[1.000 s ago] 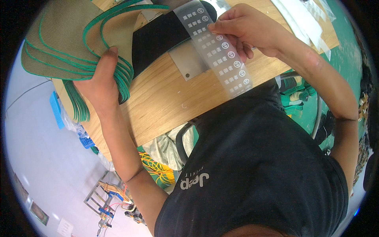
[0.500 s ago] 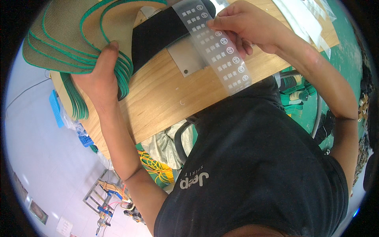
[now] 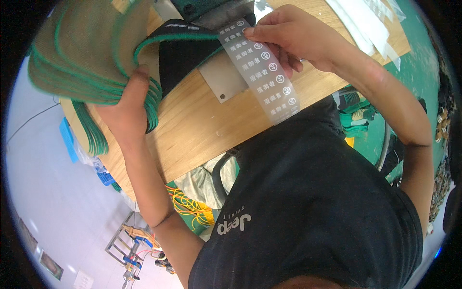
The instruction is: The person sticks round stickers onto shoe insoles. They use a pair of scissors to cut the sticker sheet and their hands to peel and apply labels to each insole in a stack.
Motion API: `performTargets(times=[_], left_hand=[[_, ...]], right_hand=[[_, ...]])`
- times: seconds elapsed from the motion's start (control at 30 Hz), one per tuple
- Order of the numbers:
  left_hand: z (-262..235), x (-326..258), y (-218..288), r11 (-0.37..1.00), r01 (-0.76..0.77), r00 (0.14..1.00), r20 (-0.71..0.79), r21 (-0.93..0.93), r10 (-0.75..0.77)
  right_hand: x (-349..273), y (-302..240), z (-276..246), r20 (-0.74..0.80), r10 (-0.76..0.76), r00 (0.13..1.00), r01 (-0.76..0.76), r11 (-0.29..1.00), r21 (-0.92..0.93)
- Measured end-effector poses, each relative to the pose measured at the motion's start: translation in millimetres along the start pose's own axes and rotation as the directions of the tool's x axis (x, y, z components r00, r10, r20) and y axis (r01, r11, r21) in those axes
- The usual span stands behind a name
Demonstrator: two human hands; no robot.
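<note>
My left hand (image 3: 126,107) is closed round a thick fanned stack of insoles (image 3: 89,62), tan-faced with green edges, thumb on top. They are partly blurred by motion. My right hand (image 3: 296,38) pinches a translucent label strip (image 3: 264,72) with repeated white print, between thumb and fingers. The strip's lower end hangs over the table's near edge. Its upper end reaches a dark machine (image 3: 202,8) with a metal lower part. A black piece (image 3: 185,55) with a green edge lies between the stack and the strip, partly over a metal plate (image 3: 225,79).
The wooden table (image 3: 192,130) runs slantwise in front of me. More green-edged insoles (image 3: 91,130) lie at its left end, near a blue basket (image 3: 69,137). White sheets (image 3: 363,24) rest at the right. Yellow cable (image 3: 190,207) is on the floor below.
The machine's dark body has come into view at the top. The insoles in my left hand have shifted, and a green edge now stretches toward the strip. My right hand has moved slightly left with the strip.
</note>
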State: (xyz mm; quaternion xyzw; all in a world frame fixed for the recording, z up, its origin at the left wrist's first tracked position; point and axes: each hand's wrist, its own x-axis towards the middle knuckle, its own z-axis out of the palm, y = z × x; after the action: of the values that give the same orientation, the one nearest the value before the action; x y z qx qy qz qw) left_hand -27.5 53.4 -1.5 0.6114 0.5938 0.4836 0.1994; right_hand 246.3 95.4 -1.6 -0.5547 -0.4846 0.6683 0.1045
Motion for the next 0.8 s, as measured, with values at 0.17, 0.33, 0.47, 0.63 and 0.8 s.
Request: performTargets(times=[0.17,0.33,0.47,0.63,0.8], left_hand=[[7.8,-3.5,14.7,0.963,-0.068,0.923,0.384,0.261,-0.039],[18.3,0.5,18.0,0.843,-0.271,0.882,0.471,0.464,0.025],[20.9,-1.0,17.5,0.839,-0.247,0.911,0.412,0.485,0.029],[16.8,-2.8,18.4,0.815,-0.156,0.925,0.372,0.558,-0.078],[8.7,-2.8,23.7,0.91,0.009,0.944,0.296,0.416,-0.144]], right_hand=[[-2.6,-4.2,1.8,0.018,0.02,1.0,-0.02,1.0,-0.003],[-17.7,-2.0,1.1,-0.03,-0.136,0.99,0.138,0.99,0.035],[-14.9,22.2,7.3,-0.14,-0.303,0.943,0.288,0.95,-0.117],[-23.8,40.3,-19.5,-0.274,-0.32,0.907,0.354,0.932,0.081],[-14.2,39.5,-31.5,-0.273,-0.355,0.894,0.41,0.895,0.178]])
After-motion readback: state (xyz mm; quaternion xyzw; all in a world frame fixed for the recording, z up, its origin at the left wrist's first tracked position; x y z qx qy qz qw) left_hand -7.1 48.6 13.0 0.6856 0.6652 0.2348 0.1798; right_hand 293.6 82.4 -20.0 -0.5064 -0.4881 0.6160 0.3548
